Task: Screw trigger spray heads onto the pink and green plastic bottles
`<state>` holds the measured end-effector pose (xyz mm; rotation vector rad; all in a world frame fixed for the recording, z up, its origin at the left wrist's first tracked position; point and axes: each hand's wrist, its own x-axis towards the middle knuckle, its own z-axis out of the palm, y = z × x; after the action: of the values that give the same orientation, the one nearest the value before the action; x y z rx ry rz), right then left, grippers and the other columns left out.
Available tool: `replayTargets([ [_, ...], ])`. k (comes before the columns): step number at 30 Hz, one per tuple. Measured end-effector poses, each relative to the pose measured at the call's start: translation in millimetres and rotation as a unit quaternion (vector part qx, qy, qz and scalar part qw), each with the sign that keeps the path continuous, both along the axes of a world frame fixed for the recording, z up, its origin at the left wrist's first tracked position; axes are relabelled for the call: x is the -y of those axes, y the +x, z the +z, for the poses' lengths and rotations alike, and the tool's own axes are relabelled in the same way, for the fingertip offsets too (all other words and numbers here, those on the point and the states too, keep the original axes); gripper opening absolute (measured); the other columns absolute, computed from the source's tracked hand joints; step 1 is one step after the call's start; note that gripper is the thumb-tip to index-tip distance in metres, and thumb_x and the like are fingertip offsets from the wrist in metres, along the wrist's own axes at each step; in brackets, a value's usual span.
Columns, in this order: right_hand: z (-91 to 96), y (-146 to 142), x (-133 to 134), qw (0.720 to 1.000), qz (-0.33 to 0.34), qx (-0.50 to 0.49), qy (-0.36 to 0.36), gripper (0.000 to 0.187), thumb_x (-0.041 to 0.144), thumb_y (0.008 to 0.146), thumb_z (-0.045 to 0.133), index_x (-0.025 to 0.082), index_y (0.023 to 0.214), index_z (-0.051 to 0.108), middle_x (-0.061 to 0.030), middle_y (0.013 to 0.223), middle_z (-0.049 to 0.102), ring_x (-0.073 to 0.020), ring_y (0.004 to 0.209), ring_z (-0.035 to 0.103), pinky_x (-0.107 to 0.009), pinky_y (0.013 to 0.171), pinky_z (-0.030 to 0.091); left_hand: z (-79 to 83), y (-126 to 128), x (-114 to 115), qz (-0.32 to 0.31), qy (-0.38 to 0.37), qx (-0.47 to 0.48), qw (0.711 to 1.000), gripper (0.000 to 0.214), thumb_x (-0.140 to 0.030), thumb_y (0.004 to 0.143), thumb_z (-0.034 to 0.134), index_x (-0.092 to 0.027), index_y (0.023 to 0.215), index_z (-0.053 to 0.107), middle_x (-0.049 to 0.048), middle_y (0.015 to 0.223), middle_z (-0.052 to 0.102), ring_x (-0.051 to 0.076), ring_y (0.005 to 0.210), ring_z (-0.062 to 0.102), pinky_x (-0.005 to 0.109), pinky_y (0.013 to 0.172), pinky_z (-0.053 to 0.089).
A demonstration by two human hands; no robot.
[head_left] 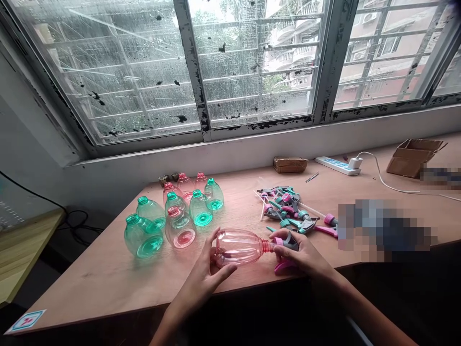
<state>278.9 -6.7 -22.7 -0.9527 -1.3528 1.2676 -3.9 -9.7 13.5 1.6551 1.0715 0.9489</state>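
Note:
A clear pink plastic bottle (242, 246) lies on its side near the front edge of the wooden table (108, 274), its neck pointing right. My left hand (211, 274) is wrapped round its base. My right hand (300, 252) is closed on a pink and grey spray trigger head (285, 242) held right at the bottle's neck. Whether the head is screwed on I cannot tell.
Several green and pink empty bottles (173, 218) lie in a group on the table's left. A pile of spray trigger heads (288, 209) lies behind my right hand. At the back are a small brown box (290, 165), a power strip (338, 166) and an open cardboard box (414, 156). A blurred patch covers the right.

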Motion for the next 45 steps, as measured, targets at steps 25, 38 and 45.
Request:
replayTargets([
  [25, 0.3, 0.9, -0.8, 0.999, -0.007, 0.046, 0.008, 0.036, 0.046, 0.080, 0.079, 0.017, 0.097, 0.065, 0.0012, 0.071, 0.065, -0.0158, 0.062, 0.058, -0.026, 0.058, 0.048, -5.8, -5.2, -5.4, -0.016, 0.016, -0.068, 0.997, 0.082, -0.039, 0.087, 0.071, -0.035, 0.155, 0.025, 0.0052, 0.162, 0.033, 0.031, 0.147, 0.034, 0.048, 0.122, 0.025],
  [38, -0.4, 2.0, -0.2, 0.997, 0.023, 0.069, 0.011, 0.036, 0.046, 0.084, 0.075, 0.016, 0.099, 0.064, 0.0007, 0.071, 0.063, -0.0157, 0.064, 0.056, -0.025, 0.060, 0.041, -11.5, -9.7, -4.5, -0.047, 0.052, -0.095, 0.993, 0.083, -0.045, 0.089, 0.066, -0.032, 0.157, 0.021, 0.0070, 0.164, 0.029, 0.034, 0.150, 0.028, 0.052, 0.123, 0.019],
  [45, 0.3, 5.4, -2.5, 0.997, 0.033, 0.066, -0.017, 0.044, 0.046, 0.076, 0.082, 0.015, 0.101, 0.063, -0.0003, 0.083, 0.062, -0.0157, 0.071, 0.056, -0.025, 0.063, 0.044, -6.9, -9.8, -3.2, -0.048, 0.032, -0.119, 0.991, 0.069, -0.048, 0.096, 0.057, -0.028, 0.155, 0.027, 0.0057, 0.164, 0.030, 0.029, 0.150, 0.027, 0.046, 0.124, 0.022],
])
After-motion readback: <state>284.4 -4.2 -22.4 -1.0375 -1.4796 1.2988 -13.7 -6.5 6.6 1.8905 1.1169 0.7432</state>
